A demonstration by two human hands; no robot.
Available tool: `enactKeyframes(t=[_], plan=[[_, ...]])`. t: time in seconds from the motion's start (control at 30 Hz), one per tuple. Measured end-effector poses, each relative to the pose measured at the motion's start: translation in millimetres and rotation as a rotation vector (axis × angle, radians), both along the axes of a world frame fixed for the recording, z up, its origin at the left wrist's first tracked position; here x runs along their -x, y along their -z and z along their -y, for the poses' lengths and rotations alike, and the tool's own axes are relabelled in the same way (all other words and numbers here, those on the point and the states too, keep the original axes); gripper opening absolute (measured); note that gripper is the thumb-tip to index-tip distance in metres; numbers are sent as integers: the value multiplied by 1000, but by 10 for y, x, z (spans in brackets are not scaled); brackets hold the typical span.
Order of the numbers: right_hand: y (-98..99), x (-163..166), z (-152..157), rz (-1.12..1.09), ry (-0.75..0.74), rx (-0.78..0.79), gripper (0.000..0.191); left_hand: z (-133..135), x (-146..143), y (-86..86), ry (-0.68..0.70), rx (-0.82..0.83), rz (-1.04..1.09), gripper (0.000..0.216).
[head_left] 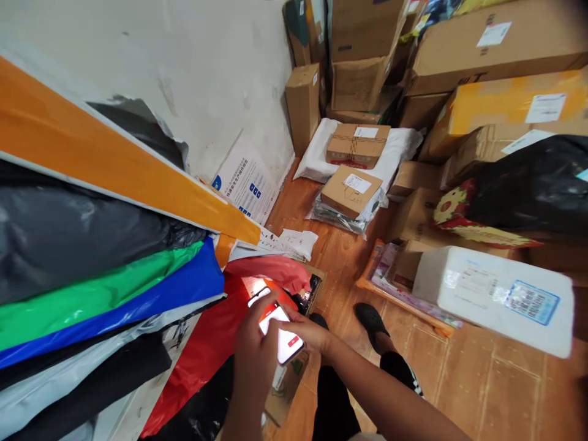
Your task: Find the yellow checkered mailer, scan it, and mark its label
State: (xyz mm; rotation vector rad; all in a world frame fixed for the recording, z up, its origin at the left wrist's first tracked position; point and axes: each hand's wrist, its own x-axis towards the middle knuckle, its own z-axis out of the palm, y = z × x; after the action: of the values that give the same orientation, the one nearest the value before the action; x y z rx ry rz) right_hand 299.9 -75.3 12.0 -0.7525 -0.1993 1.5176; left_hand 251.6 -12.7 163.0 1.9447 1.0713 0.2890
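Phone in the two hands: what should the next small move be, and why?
Probably a light tap on the red patch near the lower end of the phone, which looks like a button. The screen is lit, the patch shows uncovered, and the left hand and right hand both hold the phone. Its wording is too small to read.

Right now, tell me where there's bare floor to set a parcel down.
Bare floor shows below the white box, right of the right shoe; a narrower patch lies between the small box and that shoe. Crowded: the left, with layered bags; the upper right, with stacked boxes; and beside the phone, with red plastic.
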Motion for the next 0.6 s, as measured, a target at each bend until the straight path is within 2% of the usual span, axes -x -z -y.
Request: enactKeyframes(t=[0.07,0.13,0.2,0.27,0.33,0.4,0.5,0.6], plan=[[-75,-178,16,1,-45,29,35,-65,471,96,40,-314,-87,22],[-146,-389,11,23,-117,64,30,-137,827,294,118,-644,-315,30],[-204,-594,-11,59,-198,110,23,-241,1013,486,245,-870,-609,53],[-248,-760,-35,95,-263,157,19,-387,1037,582,369,-990,-787,60],[-274,-869,-50,126,-298,197,17,-539,950,560,503,-950,-905,55],[-283,-920,-57,146,-328,229,15,-639,830,468,586,-817,-998,48],[-265,-923,-63,160,-367,272,18,-627,730,337,588,-650,-1080,46],[-234,-903,-52,173,-347,301,21,-502,786,266,550,-549,-1109,45]])
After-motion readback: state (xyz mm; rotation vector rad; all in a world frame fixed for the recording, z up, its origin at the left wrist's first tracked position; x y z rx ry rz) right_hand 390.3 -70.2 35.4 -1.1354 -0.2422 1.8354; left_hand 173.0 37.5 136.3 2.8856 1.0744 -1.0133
